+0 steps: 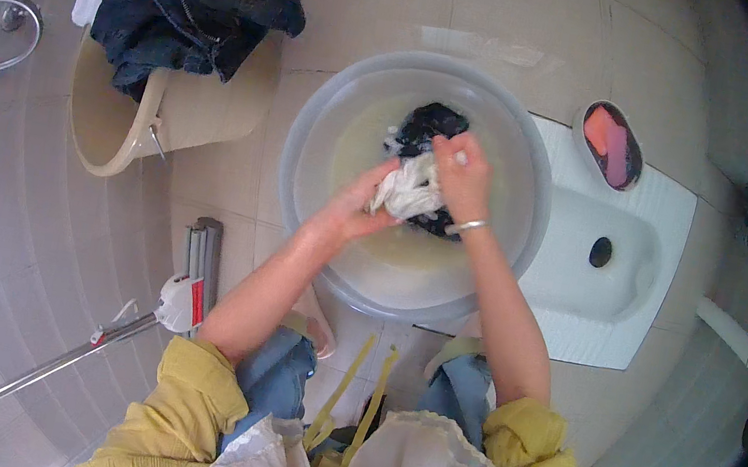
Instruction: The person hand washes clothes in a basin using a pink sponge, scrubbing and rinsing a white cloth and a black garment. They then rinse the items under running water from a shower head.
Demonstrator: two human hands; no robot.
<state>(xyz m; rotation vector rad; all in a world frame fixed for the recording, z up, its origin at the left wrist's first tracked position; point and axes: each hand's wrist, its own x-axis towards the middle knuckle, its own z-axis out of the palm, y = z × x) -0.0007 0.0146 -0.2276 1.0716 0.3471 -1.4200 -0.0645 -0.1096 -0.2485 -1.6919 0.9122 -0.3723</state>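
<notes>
Both of my hands are over a large round plastic basin on the tiled floor. A wet white cloth is bunched between them. My left hand grips its left side, with the thumb and fingers around the edge. From the upper right, my right hand closes on the same cloth, its fingers curled into a fist. Cloudy water covers the basin's bottom. Behind and beneath the white cloth lies a black garment, partly hidden by the cloth and my right hand.
At upper left, dark jeans hang over a beige bucket. A squat toilet is set in the floor on the right. Near it sits an oval container with pink and orange items. A squeeze mop leans at left.
</notes>
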